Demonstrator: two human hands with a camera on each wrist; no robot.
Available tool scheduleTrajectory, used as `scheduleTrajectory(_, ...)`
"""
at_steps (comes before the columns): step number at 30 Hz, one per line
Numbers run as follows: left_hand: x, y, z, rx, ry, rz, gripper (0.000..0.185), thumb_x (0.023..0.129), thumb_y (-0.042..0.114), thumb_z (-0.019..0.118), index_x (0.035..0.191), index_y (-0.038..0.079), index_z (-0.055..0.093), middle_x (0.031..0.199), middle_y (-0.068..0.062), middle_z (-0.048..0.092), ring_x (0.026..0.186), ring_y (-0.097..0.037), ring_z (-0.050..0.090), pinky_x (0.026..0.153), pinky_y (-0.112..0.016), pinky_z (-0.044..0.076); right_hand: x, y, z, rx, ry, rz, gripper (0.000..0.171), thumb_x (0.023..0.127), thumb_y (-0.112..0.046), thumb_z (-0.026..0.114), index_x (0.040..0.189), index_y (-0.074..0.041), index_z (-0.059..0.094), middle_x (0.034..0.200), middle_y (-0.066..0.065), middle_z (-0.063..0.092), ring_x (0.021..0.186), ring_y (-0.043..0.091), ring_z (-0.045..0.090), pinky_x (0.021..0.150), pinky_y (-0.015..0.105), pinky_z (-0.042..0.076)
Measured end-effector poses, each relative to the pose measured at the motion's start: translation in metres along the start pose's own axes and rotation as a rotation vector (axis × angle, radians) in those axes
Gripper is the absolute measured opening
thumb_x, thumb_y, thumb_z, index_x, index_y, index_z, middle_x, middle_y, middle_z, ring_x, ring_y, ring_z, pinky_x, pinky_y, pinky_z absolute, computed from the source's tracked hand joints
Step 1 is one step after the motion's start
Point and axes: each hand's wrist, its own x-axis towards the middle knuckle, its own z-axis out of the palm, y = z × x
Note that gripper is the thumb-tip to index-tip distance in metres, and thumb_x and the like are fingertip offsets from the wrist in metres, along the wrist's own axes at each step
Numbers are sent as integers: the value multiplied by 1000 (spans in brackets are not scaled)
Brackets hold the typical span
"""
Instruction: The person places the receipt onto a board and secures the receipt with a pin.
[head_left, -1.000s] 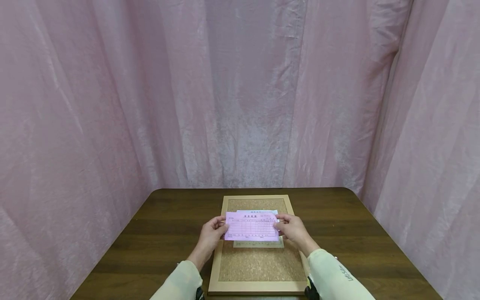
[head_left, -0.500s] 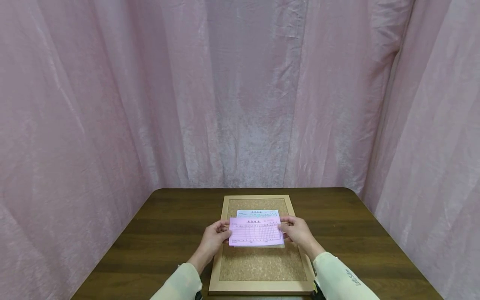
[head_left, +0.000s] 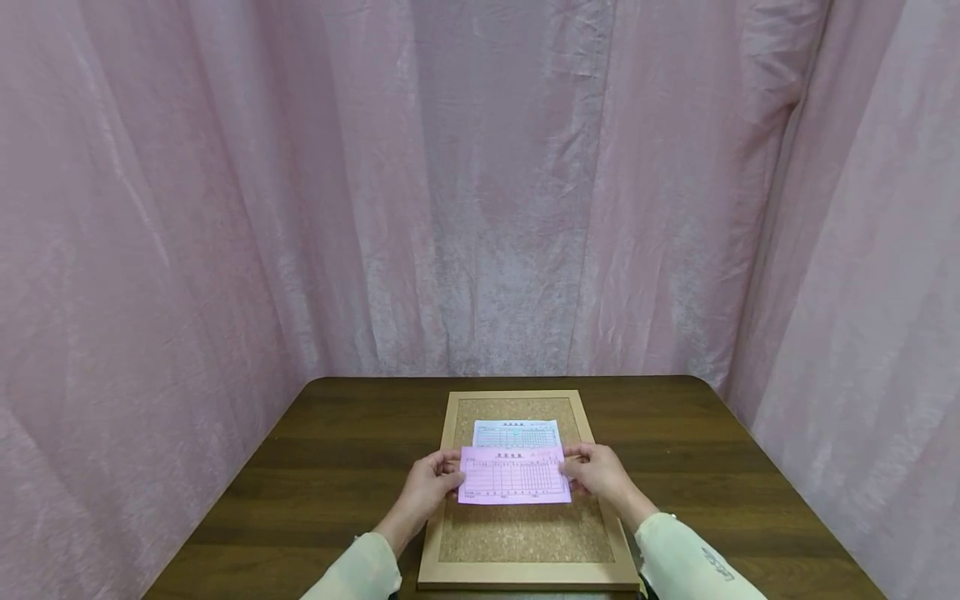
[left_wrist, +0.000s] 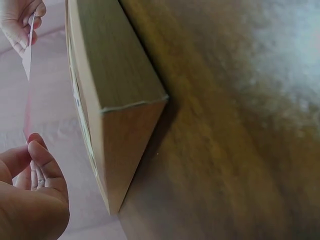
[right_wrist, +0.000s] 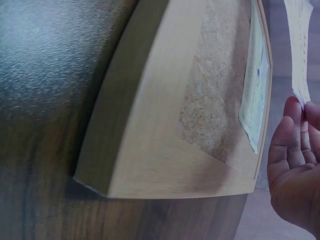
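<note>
While held above the cork board point(head_left: 525, 533), pink form point(head_left: 514, 475) pinched at left edge by left hand point(head_left: 426, 490), at right edge by right hand point(head_left: 602, 475); blue form point(head_left: 516, 433) lying behind.

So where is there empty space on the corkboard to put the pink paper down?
Bare cork shows on the wood-framed corkboard below the pink printed slip, down to the near frame edge. The far part is crowded: a pale blue-green slip lies there. The left hand and right hand pinch the pink slip's ends. The dark wooden table is bare on both sides.
</note>
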Motion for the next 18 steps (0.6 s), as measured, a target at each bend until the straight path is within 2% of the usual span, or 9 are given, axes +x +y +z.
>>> scheduleTrajectory(7,-5,-2,1,41,-13,-1,34,85,-11,67,118,-13,61,83,-5,57,70,-13,53,56,-28,53,-6,4,1,-47,-13,39,22,85,3,69,108,5,69,72,6,63,57,18,61,50,30,51)
scheduleTrajectory(18,-17,-3,3,47,-51,-21,31,84,-13,65,115,-14,61,81,-5,56,69,-13,53,55,-27,52,-18,11,2,-83,-33,32,21,86,3,69,107,6,68,72,7,62,57,17,61,50,31,52)
